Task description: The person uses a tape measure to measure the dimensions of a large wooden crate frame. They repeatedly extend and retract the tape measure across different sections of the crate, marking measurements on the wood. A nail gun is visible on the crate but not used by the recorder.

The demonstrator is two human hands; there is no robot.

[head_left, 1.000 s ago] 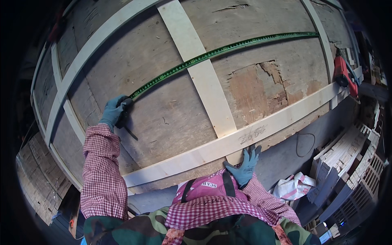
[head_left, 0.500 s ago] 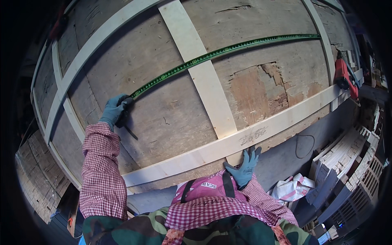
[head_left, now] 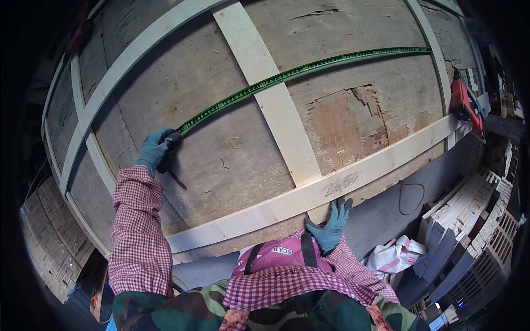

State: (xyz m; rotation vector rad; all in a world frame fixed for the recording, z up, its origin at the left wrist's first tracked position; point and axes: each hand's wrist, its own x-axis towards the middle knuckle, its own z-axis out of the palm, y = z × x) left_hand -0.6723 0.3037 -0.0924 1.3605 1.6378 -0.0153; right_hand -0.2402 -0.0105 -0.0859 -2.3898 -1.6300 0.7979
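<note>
I'm on one feed: head cam, left fisheye of the pair. Looks steeply down and forward from above the wearer's camouflage clothing [head_left: 185, 313], which lines the near edge. Left hand [head_left: 155, 148] and right hand [head_left: 331, 227] both in frame, close range; the wooden panel [head_left: 221, 160] fills most of the middle and runs off the far edge. Wide lens: the pale slat [head_left: 126, 58] at far left bows, rim goes black. Upright, unmirrored.
</note>
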